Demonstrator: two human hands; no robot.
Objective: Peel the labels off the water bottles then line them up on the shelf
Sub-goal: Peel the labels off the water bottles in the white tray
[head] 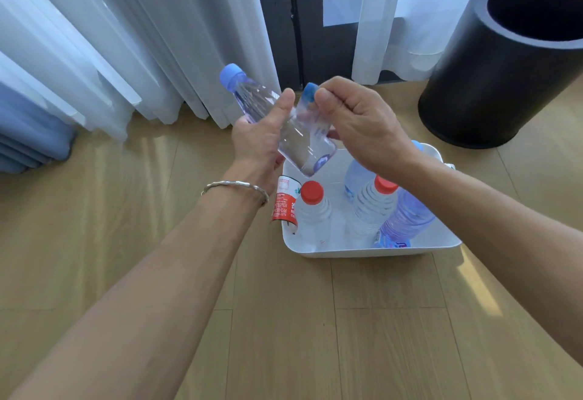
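Standing beyond and to the right of the right hand (356,125), a tall black cylindrical bin (504,90) rests on the wooden floor (126,242). Below both hands sits a white rectangular plastic tub (362,250) holding red-capped clear bottles (315,213). The left hand (255,144) grips a clear blue-capped plastic water bottle (301,144), tilted with its cap up and to the left. The right hand's curled fingers pinch a blue-and-white label (309,104) just beside the left thumb.

Blue-cap clear bottle (303,144); red caps (312,192); wht tub (362,251); blk bin (492,84).
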